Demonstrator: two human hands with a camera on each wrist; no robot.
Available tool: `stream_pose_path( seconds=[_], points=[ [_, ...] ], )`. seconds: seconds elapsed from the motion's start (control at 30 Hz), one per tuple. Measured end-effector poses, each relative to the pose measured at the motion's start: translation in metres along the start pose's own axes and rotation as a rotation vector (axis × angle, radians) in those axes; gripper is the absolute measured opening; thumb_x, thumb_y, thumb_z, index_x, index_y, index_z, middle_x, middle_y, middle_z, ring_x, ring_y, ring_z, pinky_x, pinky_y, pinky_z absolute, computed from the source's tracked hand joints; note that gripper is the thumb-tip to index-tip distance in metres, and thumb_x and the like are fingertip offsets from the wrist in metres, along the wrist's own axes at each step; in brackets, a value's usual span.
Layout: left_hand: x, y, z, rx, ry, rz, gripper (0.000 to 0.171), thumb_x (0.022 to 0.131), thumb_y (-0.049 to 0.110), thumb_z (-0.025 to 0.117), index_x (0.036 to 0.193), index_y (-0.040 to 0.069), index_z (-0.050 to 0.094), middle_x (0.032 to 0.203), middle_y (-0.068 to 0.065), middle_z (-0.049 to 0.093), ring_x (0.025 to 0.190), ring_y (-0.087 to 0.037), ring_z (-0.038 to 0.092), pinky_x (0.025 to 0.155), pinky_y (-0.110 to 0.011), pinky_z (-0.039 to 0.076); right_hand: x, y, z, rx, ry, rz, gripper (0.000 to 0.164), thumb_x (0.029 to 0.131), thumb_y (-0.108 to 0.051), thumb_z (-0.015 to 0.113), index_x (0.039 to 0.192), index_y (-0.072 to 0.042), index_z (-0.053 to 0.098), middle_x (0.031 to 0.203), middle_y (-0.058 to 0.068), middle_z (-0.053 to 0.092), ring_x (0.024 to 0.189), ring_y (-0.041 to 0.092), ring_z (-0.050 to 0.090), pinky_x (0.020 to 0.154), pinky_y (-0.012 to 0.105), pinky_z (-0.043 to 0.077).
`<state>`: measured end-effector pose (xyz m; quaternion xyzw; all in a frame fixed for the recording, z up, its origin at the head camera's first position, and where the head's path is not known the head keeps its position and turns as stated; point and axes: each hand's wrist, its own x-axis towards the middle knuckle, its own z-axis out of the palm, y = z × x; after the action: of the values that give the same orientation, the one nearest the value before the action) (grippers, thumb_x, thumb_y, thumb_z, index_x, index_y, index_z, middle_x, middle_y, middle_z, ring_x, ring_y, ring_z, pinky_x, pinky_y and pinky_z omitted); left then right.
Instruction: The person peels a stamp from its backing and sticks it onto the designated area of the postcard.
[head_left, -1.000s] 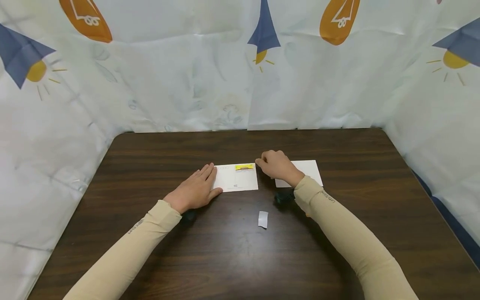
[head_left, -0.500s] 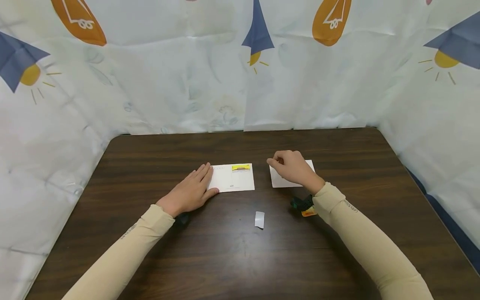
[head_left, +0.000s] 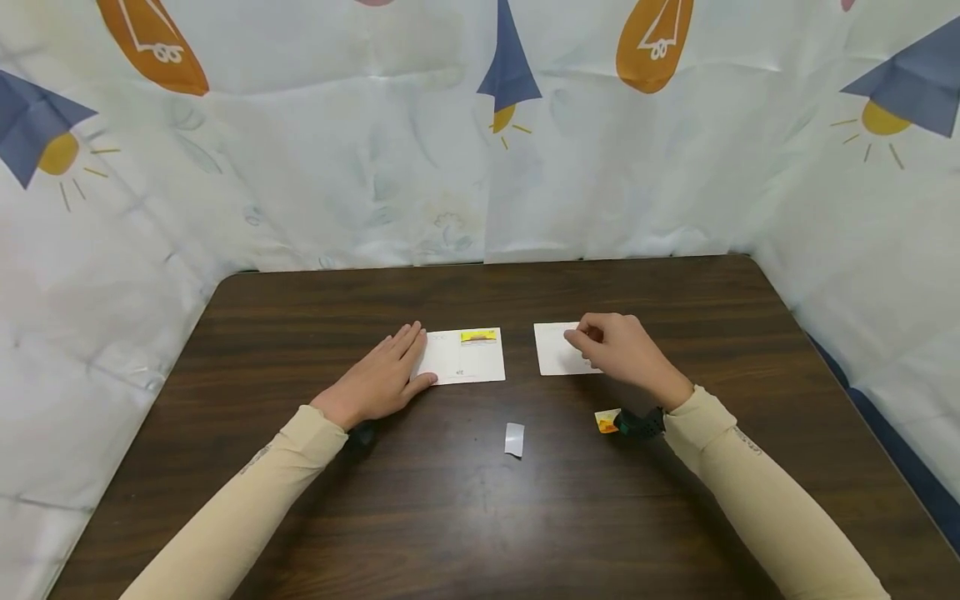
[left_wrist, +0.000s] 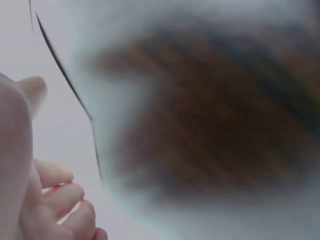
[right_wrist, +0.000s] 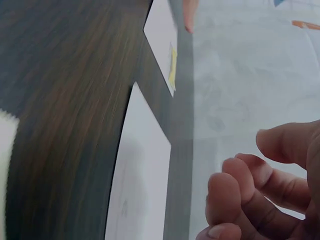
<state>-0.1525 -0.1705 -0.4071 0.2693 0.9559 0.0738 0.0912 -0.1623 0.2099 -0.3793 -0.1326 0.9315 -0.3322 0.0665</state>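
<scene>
Table (head_left: 390,517): dark brown wood grain, rounded far corners, glare patch near the middle. White cloth (head_left: 322,167), creased, hangs along the far edge and both sides, printed with blue lamps (head_left: 507,62) and orange bulbs (head_left: 648,62).

Vs a second ago: right hand (head_left: 630,352) was by the far right corner of the left card (head_left: 480,362). It's now shifted right, over the right card (head_left: 553,352), baring that card's left end and covering its right. Yellow-orange packet (head_left: 606,421) now shows beside the dark strap (head_left: 641,423) on the right wrist; arm mostly hid it then. Left hand (head_left: 378,375) hasn't left the left card's left end. Slip (head_left: 514,440) hasn't moved on the table.

Left card lies flat, mid-table, toward the far side. Long axis runs left-right, right end a touch farther from the person; yellow label (head_left: 477,337) sits in its far right corner. Right card is just right of it, a gap between, roughly parallel. Slip lies nearer the person, long axis roughly toward them.

Grip: left hand flat, fingers straight, resting on the card, no hold. Right hand loosely curled, thumb apart from fingertips, nothing visible between, raised above the right card.
</scene>
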Motion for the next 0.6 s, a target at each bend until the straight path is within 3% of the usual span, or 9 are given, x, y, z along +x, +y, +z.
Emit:
stream_pose_path(
  seconds=[0.27, 0.6],
  points=[
    [0.014, 0.010, -0.006, 0.028, 0.056, 0.020, 0.078, 0.107, 0.045, 0.052, 0.160, -0.007, 0.026, 0.170, -0.026, 0.025, 0.160, -0.045, 0.022, 0.129, -0.057, 0.026, -0.022, 0.018, -0.008, -0.001, 0.016, 0.000, 0.022, 0.102, -0.031, 0.066, 0.096, -0.011, 0.074, 0.077, 0.002, 0.071, 0.067, 0.014, 0.062, 0.067, 0.030, 0.050],
    [0.040, 0.036, -0.014, 0.019, 0.066, 0.052, 0.080, 0.108, 0.050, 0.048, 0.163, -0.003, 0.021, 0.172, -0.021, 0.022, 0.163, -0.037, 0.017, 0.132, -0.054, 0.022, -0.053, 0.038, -0.009, 0.020, -0.005, -0.068, 0.007, 0.097, -0.029, 0.074, 0.101, -0.024, 0.073, 0.090, -0.008, 0.074, 0.079, 0.007, 0.065, 0.072, 0.023, 0.054]
  ],
)
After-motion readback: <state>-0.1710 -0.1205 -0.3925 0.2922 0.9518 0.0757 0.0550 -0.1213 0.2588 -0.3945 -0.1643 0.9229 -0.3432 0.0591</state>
